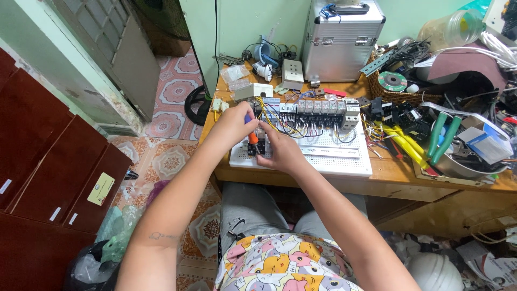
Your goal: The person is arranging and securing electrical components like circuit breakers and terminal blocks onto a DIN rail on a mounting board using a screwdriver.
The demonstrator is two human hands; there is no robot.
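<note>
Gripping an orange-handled screwdriver [251, 132] in my left hand [232, 125]; right hand [283, 151], at its 4 o'clock, pinches small black relays [257, 146] on the white board [344, 161].

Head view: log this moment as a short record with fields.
setting: cluttered wooden workbench
work piece: white perforated board carrying a row of grey breaker modules and coloured wires
left hand: grips an orange-handled screwdriver, tip down at the board's left end
right hand: fingers on a small black component beside the screwdriver
nearby: aluminium case, green-handled pliers, wicker basket
</note>
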